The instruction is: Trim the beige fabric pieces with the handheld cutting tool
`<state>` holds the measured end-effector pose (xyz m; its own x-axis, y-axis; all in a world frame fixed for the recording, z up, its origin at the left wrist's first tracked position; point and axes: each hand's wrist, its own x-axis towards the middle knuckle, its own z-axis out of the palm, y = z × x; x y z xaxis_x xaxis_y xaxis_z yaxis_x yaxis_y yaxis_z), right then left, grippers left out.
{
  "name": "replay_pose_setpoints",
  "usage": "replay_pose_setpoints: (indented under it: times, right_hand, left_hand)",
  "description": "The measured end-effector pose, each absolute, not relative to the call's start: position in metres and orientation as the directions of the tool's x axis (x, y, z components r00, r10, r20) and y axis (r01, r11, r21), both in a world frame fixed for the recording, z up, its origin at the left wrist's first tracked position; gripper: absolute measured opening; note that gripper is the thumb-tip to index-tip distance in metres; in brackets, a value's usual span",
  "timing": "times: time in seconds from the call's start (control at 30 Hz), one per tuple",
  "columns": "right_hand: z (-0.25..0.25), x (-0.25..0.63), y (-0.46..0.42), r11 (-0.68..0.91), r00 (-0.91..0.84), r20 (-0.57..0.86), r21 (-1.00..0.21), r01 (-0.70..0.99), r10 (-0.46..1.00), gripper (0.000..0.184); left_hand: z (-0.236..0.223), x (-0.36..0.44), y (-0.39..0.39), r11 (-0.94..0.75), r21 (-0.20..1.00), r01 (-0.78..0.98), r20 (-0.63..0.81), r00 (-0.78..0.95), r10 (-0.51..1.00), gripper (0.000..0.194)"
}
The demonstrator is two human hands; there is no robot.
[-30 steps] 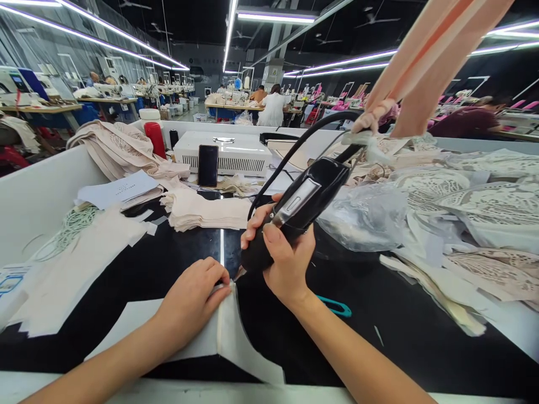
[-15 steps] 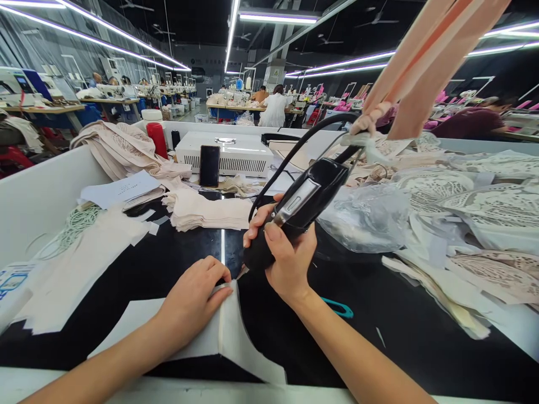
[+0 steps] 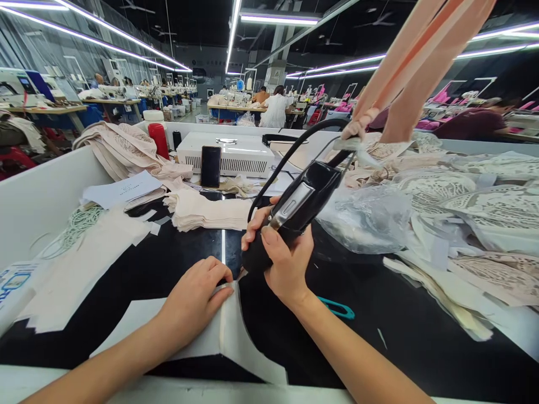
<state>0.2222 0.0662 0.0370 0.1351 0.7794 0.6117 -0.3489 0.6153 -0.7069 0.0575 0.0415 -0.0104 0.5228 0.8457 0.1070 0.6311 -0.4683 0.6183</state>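
My left hand point(image 3: 197, 297) pinches the far end of the seam of a white fabric piece point(image 3: 252, 353) spread on the black tabletop. Around a black corded hand tool point(image 3: 304, 195) with a silver lever, my right hand point(image 3: 285, 261) is closed. The tool tilts, its lower end close to the far end of the seam; whether its tip touches the fabric I cannot tell. A knotted peach fabric strip point(image 3: 357, 126) and a black cable point(image 3: 290, 151) are at its upper end. Right of the fabric lies a small teal-handled tool point(image 3: 343, 310), partly behind my right forearm.
Stacked pale strips point(image 3: 206, 212) lie ahead, with a phone point(image 3: 210, 166) and a vented white box point(image 3: 227, 152) behind. A plastic bag point(image 3: 366, 219) and lace pieces point(image 3: 458, 191) lie right. Fabric point(image 3: 80, 264) and green cord point(image 3: 80, 224) are left. A low white wall point(image 3: 37, 207) borders the table.
The hand tool and my right hand have shifted very slightly left. My left hand keeps its grip on the fabric in the same place.
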Motion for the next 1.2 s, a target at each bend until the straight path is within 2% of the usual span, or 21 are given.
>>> replay_pose_setpoints:
  times: [0.2,0.37,0.5,0.57,0.73,0.9,1.07,1.2]
  right_hand:
    - [0.036,0.221,0.066,0.626,0.148,0.616,-0.71,-0.321,0.774,0.028]
    - [0.037,0.221,0.065,0.63,0.148,0.618,-0.717,-0.297,0.773,0.028]
    - [0.038,0.22,0.065,0.638,0.154,0.622,-0.717,-0.281,0.767,0.028]
    - [0.039,0.22,0.064,0.642,0.156,0.626,-0.713,-0.28,0.764,0.028]
    - [0.04,0.219,0.064,0.641,0.155,0.625,-0.716,-0.278,0.765,0.027]
    - [0.041,0.218,0.064,0.629,0.154,0.613,-0.725,-0.28,0.775,0.029]
    - [0.04,0.218,0.064,0.631,0.157,0.614,-0.722,-0.283,0.773,0.028]
    - [0.04,0.219,0.065,0.641,0.155,0.626,-0.712,-0.287,0.764,0.03]
  left_hand:
    - [-0.013,0.057,0.039,-0.498,0.596,0.63,0.178,0.501,0.847,0.016]
    - [-0.009,0.058,0.032,-0.659,0.453,0.601,0.369,0.547,0.752,0.017]
    - [-0.008,0.061,0.026,-0.756,0.378,0.534,0.41,0.636,0.654,0.017]
    - [-0.01,0.062,0.024,-0.785,0.309,0.537,0.393,0.68,0.62,0.015]
    - [-0.019,0.063,0.019,-0.832,0.048,0.552,0.339,0.775,0.534,0.02]
    - [-0.018,0.056,0.008,-0.813,0.05,0.58,0.313,0.764,0.564,0.017]
    - [-0.016,0.052,0.002,-0.83,-0.05,0.555,0.408,0.77,0.49,0.031]
    - [-0.016,0.052,0.001,-0.814,-0.069,0.577,0.454,0.745,0.489,0.033]
